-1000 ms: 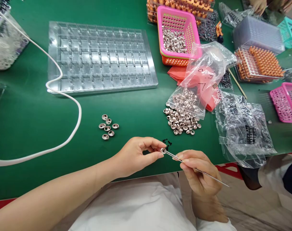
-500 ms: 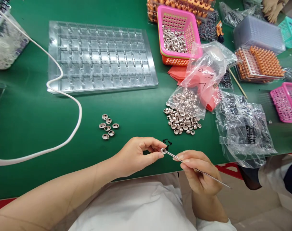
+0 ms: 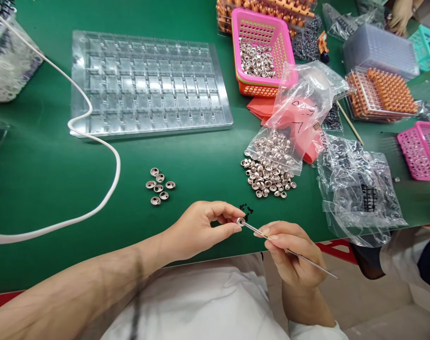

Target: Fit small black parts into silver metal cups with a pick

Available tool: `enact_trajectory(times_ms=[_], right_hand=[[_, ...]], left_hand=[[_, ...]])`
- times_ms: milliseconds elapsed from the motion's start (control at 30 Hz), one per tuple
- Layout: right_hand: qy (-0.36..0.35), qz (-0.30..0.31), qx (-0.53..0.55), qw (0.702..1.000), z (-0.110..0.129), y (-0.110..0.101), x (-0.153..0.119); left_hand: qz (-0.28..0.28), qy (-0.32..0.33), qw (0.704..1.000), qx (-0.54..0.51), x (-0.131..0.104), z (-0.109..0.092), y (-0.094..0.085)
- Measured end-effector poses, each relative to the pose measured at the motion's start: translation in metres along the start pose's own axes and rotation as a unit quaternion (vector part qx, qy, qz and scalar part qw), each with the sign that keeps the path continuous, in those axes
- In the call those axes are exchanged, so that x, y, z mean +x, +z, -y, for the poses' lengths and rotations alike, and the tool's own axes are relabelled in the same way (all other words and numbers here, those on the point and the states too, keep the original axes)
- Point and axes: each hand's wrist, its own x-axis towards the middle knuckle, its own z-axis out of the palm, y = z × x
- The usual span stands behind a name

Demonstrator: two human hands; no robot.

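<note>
Nearest, a white shirt (image 3: 197, 302) shows below the near edge of the green surface (image 3: 193, 156), and a pale floor (image 3: 356, 307) fills the lower right. At that edge, the left hand (image 3: 204, 229) has its grip pinching 1 small metal cup (image 3: 240, 221) between thumb and fingers; the right hand (image 3: 294, 250) has its grip pressed together around a slim metal tool (image 3: 252, 228), its tip at the cup. Tiny black bits (image 3: 249, 210) lie just beyond. On the right, a crinkled bag (image 3: 352, 198) overhangs the edge. Farther in, 7 loose cups (image 3: 158, 188) sit grouped, with open green between them and the white cable (image 3: 117, 165) to their left, and a wider stretch toward the cup pile (image 3: 267, 182) at right. A transparent bag (image 3: 310, 85) drapes toward that pile, bearing black handwritten marks I cannot read for certain. Beyond, a compartmented tray (image 3: 151, 85) lies flat, green around it; beside it stands a pink basket (image 3: 284, 47) of metal parts. Farthest, upper right, is a co-worker's hand (image 3: 400, 16).
</note>
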Motion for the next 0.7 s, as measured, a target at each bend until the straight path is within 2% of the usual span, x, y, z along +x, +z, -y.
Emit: enact_trajectory(times_ms=[700], right_hand=[[-0.01, 0.005, 0.001, 1.0, 0.0012, -0.0014, 0.0008]], left_hand=[[0.004, 0.003, 1.0, 0.008, 0.0012, 0.0026, -0.0008]])
